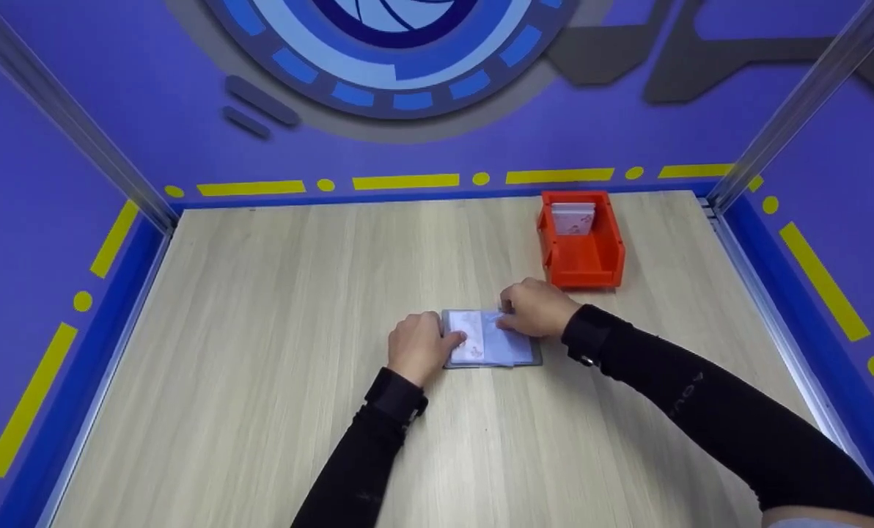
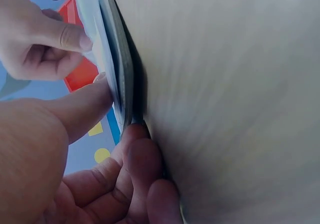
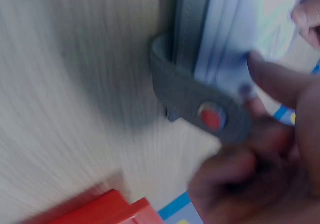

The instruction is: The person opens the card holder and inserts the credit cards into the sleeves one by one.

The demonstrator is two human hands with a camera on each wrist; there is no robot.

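Head view: left fingers (image 1: pixel 412 324) pinched round rectangular grey booklet (image 1: pixel 536 357), right fingers (image 1: pixel 515 295) pinched on translucent page (image 1: pixel 497 346).

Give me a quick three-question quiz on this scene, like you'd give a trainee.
1. What colour is the bin beyond the booklet on the table?
2. True or false: the left fingers grip the booklet's edge.
3. In the right wrist view, what is on the booklet's strap? A) a buckle B) a round snap C) a zip

Key: 1. Red. 2. True. 3. B.
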